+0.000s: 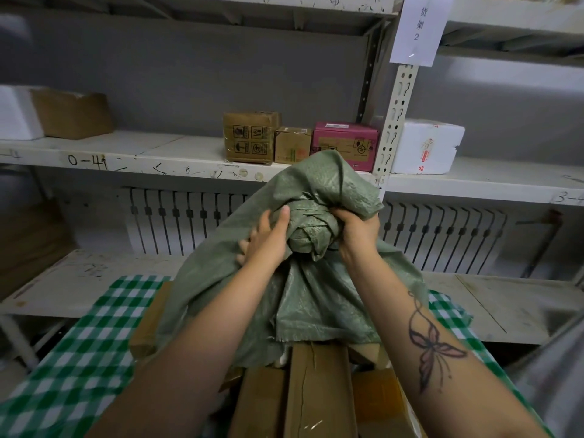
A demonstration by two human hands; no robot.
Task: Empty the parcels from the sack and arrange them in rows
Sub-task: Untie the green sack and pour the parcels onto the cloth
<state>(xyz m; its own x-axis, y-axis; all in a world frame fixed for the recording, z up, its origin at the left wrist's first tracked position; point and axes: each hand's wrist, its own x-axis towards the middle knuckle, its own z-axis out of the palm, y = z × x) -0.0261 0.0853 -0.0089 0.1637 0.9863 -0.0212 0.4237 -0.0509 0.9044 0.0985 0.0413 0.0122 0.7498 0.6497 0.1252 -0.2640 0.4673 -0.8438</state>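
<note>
Observed: left hand [268, 240] and right hand [357, 229] clench their fingers on the bunched green woven sack [316, 289], raised over brown cardboard parcels [316, 393] heaped on the green-checked counter [88, 358]. Risk: a parcel snagged in the sack gets dragged off the counter edge.

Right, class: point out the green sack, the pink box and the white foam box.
green sack [316, 298], head view, on its hanging lower cloth.
pink box [347, 140], head view, on its front face.
white foam box [426, 147], head view, on its front face.
</note>
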